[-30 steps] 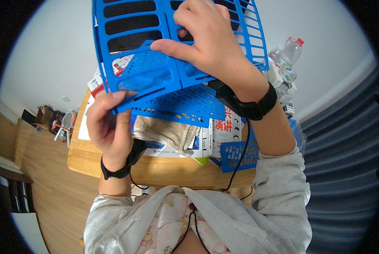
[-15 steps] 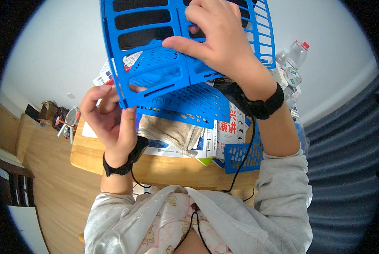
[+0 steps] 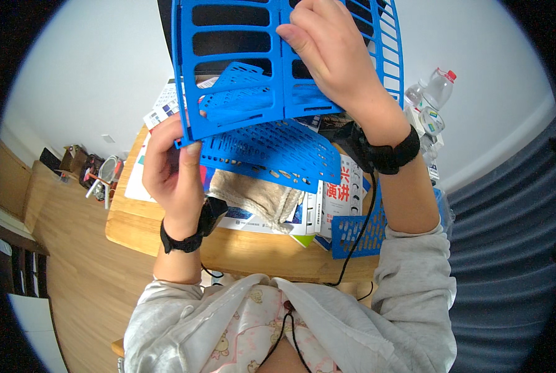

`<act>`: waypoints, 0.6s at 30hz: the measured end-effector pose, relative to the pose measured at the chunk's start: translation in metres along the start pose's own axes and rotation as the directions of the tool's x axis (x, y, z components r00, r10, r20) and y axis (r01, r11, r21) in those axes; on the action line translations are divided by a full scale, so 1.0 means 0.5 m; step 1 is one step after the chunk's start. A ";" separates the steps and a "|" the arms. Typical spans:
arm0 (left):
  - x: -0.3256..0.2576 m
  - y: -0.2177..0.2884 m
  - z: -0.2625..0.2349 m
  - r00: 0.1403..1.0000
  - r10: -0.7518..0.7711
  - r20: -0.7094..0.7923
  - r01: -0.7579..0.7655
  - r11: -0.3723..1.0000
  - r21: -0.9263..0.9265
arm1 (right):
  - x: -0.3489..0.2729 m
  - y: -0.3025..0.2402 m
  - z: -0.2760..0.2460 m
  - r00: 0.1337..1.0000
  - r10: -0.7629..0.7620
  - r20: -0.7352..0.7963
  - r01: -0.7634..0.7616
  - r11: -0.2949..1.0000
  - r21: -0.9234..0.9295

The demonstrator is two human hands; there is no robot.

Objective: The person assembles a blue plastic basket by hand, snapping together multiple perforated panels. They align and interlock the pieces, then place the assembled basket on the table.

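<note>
In front of me stands a raised blue slotted plastic panel frame, joined along a seam down its middle and angled back on the right. My left hand pinches its lower left corner between thumb and fingers. Higher up, my right hand is closed on the bars right of the seam, with some fingertips hidden behind it. A second blue perforated panel slopes below and behind the frame; whether the two are joined I cannot tell. Another blue perforated piece lies by my right forearm.
A beige cloth with a braided edge lies on papers and books on the wooden table. Plastic bottles stand at the right. A black cable hangs from my right wrist strap. Dark curtain on the right.
The frame's left edge has shifted right and slightly up. My left hand has moved right with it and now pinches the corner. My right thumb has drawn in toward the seam.
</note>
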State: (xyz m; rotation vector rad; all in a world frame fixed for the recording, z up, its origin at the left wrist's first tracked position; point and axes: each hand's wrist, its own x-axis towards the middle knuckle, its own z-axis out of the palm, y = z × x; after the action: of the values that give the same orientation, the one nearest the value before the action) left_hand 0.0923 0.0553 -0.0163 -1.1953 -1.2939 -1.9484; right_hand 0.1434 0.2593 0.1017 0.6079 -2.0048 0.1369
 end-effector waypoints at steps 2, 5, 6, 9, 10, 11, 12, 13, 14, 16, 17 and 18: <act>0.004 -0.003 -0.001 1.000 -0.007 0.005 0.007 0.998 0.059 | 0.002 0.001 -0.001 1.000 0.006 0.002 -0.006 1.000 -0.001; 0.002 -0.007 -0.005 1.000 0.022 0.002 -0.022 1.000 -0.002 | 0.005 0.001 -0.001 1.000 -0.003 0.014 0.003 1.000 0.012; 0.004 -0.012 -0.005 0.998 0.057 -0.006 -0.058 0.998 -0.019 | 0.006 0.001 -0.001 1.000 -0.010 0.018 0.010 1.000 0.018; 0.009 -0.024 -0.010 0.993 0.121 -0.015 -0.121 0.991 -0.048 | 0.007 -0.003 0.005 0.999 0.003 0.040 -0.004 1.000 0.026; 0.009 -0.026 -0.014 0.994 0.111 -0.007 -0.111 0.993 -0.045 | 0.008 -0.004 0.005 0.999 0.007 0.046 -0.008 1.000 0.022; 0.009 -0.027 -0.017 0.995 0.102 0.001 -0.102 0.994 -0.041 | 0.009 -0.005 0.006 0.999 0.009 0.052 -0.010 1.000 0.019; 0.008 -0.026 -0.019 0.996 0.090 -0.003 -0.090 0.995 -0.034 | 0.011 -0.005 0.006 0.998 0.010 0.057 -0.011 1.000 0.016; 0.007 -0.025 -0.021 0.997 0.078 -0.008 -0.078 0.997 -0.027 | 0.012 -0.006 0.006 0.997 0.021 0.075 -0.023 0.999 0.024; 0.007 -0.024 -0.023 0.998 0.068 -0.014 -0.068 0.997 -0.019 | 0.013 -0.008 0.006 0.995 0.030 0.092 -0.033 0.999 0.030; 0.008 -0.022 -0.025 0.998 0.066 0.025 -0.065 0.997 -0.051 | 0.018 -0.011 0.007 0.994 0.033 0.108 -0.038 0.998 0.042; 0.010 -0.021 -0.025 0.996 0.073 0.049 -0.069 0.994 -0.082 | 0.019 -0.013 0.008 0.994 0.029 0.110 -0.034 0.998 0.048; 0.011 -0.020 -0.024 0.997 0.071 0.034 -0.068 0.995 -0.072 | 0.021 -0.014 0.009 0.993 0.025 0.112 -0.031 0.998 0.053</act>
State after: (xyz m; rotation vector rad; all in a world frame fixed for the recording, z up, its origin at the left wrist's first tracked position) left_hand 0.0769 0.0489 -0.0180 -1.2990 -1.1936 -1.9455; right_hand 0.1393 0.2479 0.1073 0.6345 -2.1242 0.1790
